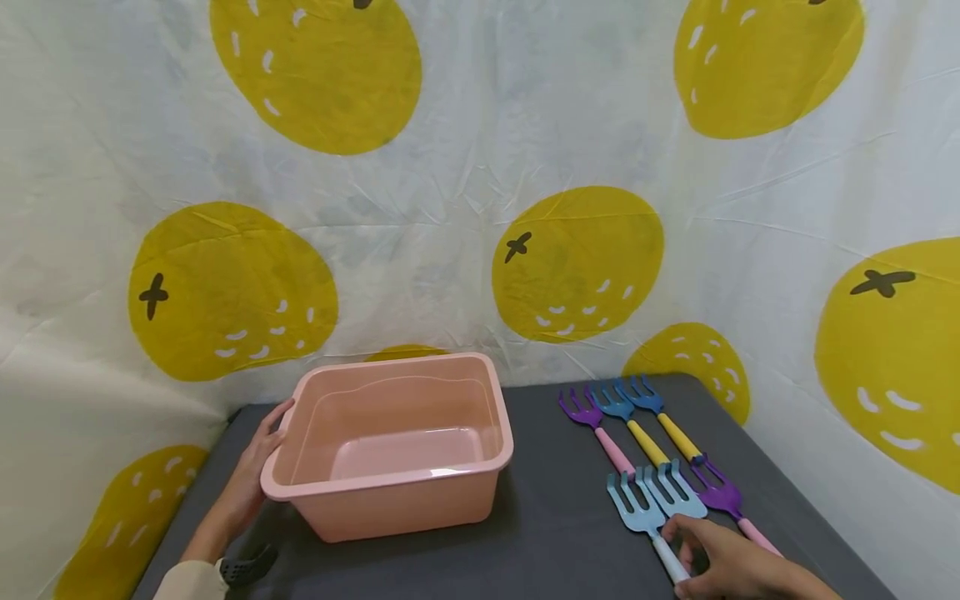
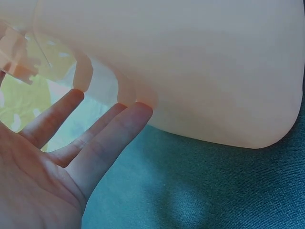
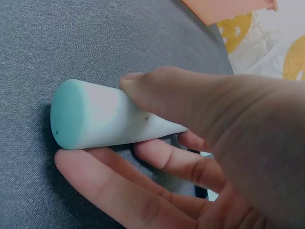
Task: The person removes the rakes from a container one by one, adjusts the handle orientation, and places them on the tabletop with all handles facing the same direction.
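Note:
A pink plastic tub [image 1: 390,510] stands on the dark table. My left hand [image 1: 243,479] is at its left side, and in the left wrist view its extended fingertips [image 2: 140,112] touch the tub's wall [image 2: 214,81]. At the front right, my right hand [image 1: 731,558] pinches the pale handle [image 3: 109,117] of a light-blue hand rake [image 1: 637,508] between thumb and fingers. The rake's tines point away from me, and its handle lies close over the table. A second light-blue rake [image 1: 678,496] lies directly beside it, its handle hidden behind my hand.
Several more hand rakes lie at the right: a purple one [image 1: 581,408] and two blue ones with yellow handles [image 1: 647,442] behind, another purple one [image 1: 723,497] near the table's right edge. A curtain [image 1: 420,275] with yellow fruit prints hangs behind the table [image 1: 555,500].

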Motion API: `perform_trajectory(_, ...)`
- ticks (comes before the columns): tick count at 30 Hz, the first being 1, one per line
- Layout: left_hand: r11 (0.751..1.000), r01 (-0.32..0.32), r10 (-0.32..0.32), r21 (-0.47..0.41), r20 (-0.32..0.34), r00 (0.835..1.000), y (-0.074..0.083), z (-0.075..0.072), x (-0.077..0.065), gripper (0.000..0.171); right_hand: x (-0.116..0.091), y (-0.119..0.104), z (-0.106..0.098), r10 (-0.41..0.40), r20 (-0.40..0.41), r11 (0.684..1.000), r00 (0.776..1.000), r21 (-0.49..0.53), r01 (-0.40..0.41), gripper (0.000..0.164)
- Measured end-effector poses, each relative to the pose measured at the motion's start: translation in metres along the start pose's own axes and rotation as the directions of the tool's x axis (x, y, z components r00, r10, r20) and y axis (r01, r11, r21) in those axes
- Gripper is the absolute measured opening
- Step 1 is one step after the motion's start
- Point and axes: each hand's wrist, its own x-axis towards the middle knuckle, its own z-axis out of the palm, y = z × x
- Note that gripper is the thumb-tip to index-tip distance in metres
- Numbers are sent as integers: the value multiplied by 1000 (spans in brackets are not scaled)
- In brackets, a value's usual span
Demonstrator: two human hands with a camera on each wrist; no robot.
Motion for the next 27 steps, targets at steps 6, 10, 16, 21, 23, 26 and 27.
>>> perform_trajectory(6,1000,-5,5,-1,7,1000,0,0,-3,62,1,-3,6,26,-18,999,1000,28,-25,43)
perform_trajectory(10,1000,-3,3,-2,6,1000,0,-1,-6,62,2,-6,8,38,-27,999,999,29,-37,45)
perform_trajectory(16,1000,2,-2,0,-1,1000,1,-3,-10,61,4,-13,11,135,-61,991,989,32,-133,48)
perform_trajectory(21,1000,-1,1,10,1,1000,1,-6,-12,62,7,-16,13,181,-59,983,982,34,-179,51)
perform_trajectory(23,1000,11,-11,9,9,1000,2,-8,-13,62,8,-16,13,180,-55,983,982,36,-178,52)
perform_trajectory(26,999,37,-38,40,19,999,5,-12,-15,65,10,-18,11,196,-51,980,979,38,-194,54)
perform_trajectory(27,997,47,-49,54,24,999,6,-14,-15,66,11,-21,9,215,-53,976,975,32,-214,55)
